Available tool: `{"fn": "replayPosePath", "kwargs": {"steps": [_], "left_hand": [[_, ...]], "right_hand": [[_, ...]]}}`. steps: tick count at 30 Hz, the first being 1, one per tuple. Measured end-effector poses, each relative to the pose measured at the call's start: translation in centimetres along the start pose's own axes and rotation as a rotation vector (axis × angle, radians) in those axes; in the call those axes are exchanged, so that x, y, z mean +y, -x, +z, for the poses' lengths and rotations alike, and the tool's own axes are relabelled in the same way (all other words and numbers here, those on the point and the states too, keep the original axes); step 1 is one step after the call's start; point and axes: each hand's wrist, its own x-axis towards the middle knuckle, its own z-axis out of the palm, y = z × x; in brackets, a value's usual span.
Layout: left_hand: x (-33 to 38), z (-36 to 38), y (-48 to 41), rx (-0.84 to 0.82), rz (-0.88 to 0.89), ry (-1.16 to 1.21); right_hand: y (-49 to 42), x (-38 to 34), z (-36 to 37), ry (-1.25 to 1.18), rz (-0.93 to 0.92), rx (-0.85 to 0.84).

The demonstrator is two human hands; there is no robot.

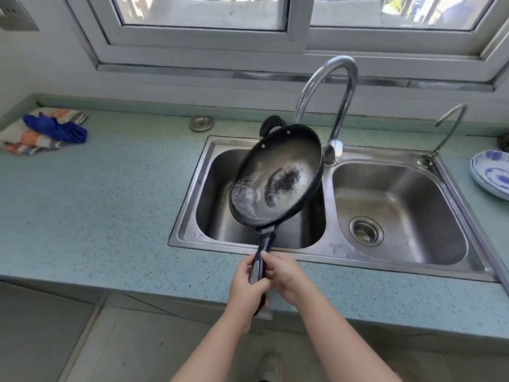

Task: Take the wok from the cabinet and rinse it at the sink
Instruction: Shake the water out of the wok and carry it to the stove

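Note:
A black wok [283, 161] hangs tilted to the left over the left basin of a steel double sink [327, 249], with water pooled and swirling inside it. Its long dark handle [263, 249] runs back over the sink's front rim. My left hand [249, 285] is wrapped around the handle's end, and my right hand [286, 274] grips the same handle just beside it. The tall curved faucet [341, 106] stands behind the wok, between the basins; I see no stream coming from its spout.
The right basin [399, 210] holds only a drain strainer. A small filter tap [449, 128] stands at the sink's back right. Blue-and-white plates [493, 175] sit at the right edge. Folded cloths with a blue glove [52, 128] lie on the teal counter [96, 202] at the left.

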Motion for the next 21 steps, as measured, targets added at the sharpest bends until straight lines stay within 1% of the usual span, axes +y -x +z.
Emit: {"fn": "replayPosePath", "kwargs": {"steps": [2,4,8,9,13,15,21], "left_hand": [[0.0,0.0,0.0,-0.013,-0.016,0.04],[0.1,0.1,0.1,-0.014,-0.016,0.02],[0.2,0.4,0.2,0.037,0.033,-0.172],[0.3,0.4,0.2,0.043,0.029,-0.182],[0.8,-0.1,0.4,-0.019,-0.012,-0.077],[1.0,-0.5,0.4,-0.03,-0.022,-0.068],[1.0,-0.7,0.2,0.05,-0.002,-0.277]], "right_hand": [[-0.1,-0.1,-0.1,-0.001,-0.002,-0.036],[-0.2,-0.1,-0.3,-0.013,0.005,-0.038],[-0.3,-0.1,0.0,-0.041,0.021,-0.007],[-0.3,0.0,0.1,-0.05,0.022,-0.003],[-0.5,0.0,0.2,-0.085,0.031,-0.028],[-0.5,-0.1,0.4,-0.091,0.036,-0.046],[-0.6,-0.3,1.1,-0.067,0.032,-0.05]]}}
